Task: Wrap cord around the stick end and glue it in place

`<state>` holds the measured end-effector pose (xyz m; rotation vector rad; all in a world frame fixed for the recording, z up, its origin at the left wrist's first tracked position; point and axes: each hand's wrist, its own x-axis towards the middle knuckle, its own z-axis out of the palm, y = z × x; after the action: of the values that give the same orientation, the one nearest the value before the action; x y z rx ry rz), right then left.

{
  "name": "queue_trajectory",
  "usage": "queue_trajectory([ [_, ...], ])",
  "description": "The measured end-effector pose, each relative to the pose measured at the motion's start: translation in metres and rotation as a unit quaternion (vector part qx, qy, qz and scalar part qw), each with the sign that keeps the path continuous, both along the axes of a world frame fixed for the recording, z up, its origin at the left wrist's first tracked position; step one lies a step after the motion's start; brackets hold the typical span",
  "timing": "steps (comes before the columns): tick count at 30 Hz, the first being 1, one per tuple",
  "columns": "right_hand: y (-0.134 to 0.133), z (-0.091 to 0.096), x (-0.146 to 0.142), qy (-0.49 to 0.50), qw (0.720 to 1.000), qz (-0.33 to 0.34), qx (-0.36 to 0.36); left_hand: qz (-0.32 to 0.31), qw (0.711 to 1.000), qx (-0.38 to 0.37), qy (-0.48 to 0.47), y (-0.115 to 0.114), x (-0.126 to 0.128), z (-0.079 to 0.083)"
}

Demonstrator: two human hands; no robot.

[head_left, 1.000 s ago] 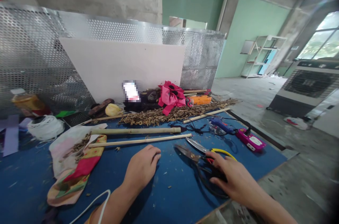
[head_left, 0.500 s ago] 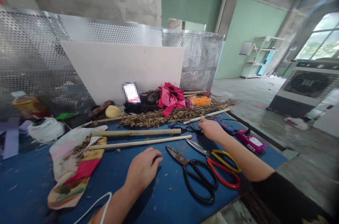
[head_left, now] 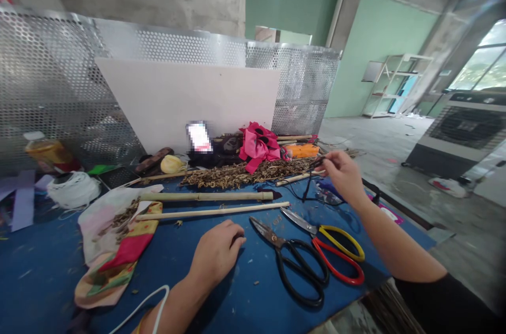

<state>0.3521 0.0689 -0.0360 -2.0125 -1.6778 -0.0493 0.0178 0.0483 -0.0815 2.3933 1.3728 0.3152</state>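
My right hand (head_left: 343, 173) is raised over the far right part of the table, its thumb and fingers pinched on a thin black cord (head_left: 309, 186). The cord hangs down in loose strands toward the tabletop. My left hand (head_left: 217, 252) rests on the blue table (head_left: 221, 307), fingers loosely curled with a gap before the thumb and nothing seen in it. To its right lie black-handled scissors (head_left: 292, 260) and scissors with red and yellow handles (head_left: 330, 244). Beyond the left hand are a pale thin stick (head_left: 221, 212) and a thicker bamboo stick (head_left: 209, 197).
Fabric pieces (head_left: 126, 255) with dried plant bits lie at left, near a white string roll (head_left: 74, 189). Dried stalks (head_left: 221, 176), pink cloth (head_left: 259, 145) and a lit phone (head_left: 200, 137) are at the back. A white board (head_left: 197, 94) stands behind; an air cooler (head_left: 460, 131) stands right.
My right hand has lifted from the table and moved up and right, raising the black cord. My left hand has stayed in place on the table. The view has shifted slightly.
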Motion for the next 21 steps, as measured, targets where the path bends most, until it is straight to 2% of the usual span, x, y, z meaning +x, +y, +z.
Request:
queue_trajectory([
  [2,-0.003,0.003,-0.004,0.023,0.999,0.018,0.014,0.000,1.000,0.002,0.001,0.000,0.000,0.000],
  [4,-0.002,-0.001,-0.013,0.036,0.998,0.054,-0.001,-0.002,1.000,0.004,-0.001,-0.001,0.000,0.000],
  [8,0.014,-0.025,-0.044,0.025,0.984,0.148,-0.093,-0.001,1.000,0.000,-0.002,-0.001,0.000,0.000],
  [11,0.035,-0.042,-0.064,-0.012,0.970,0.190,-0.149,0.002,1.000,-0.007,-0.001,0.000,0.000,0.000],
  [16,0.062,-0.056,-0.078,-0.063,0.959,0.190,-0.200,0.000,1.000,-0.005,-0.009,0.000,-0.002,-0.003],
  [21,0.060,-0.066,-0.081,-0.056,0.965,0.168,-0.193,-0.006,1.000,0.003,-0.004,-0.001,-0.002,-0.005],
])
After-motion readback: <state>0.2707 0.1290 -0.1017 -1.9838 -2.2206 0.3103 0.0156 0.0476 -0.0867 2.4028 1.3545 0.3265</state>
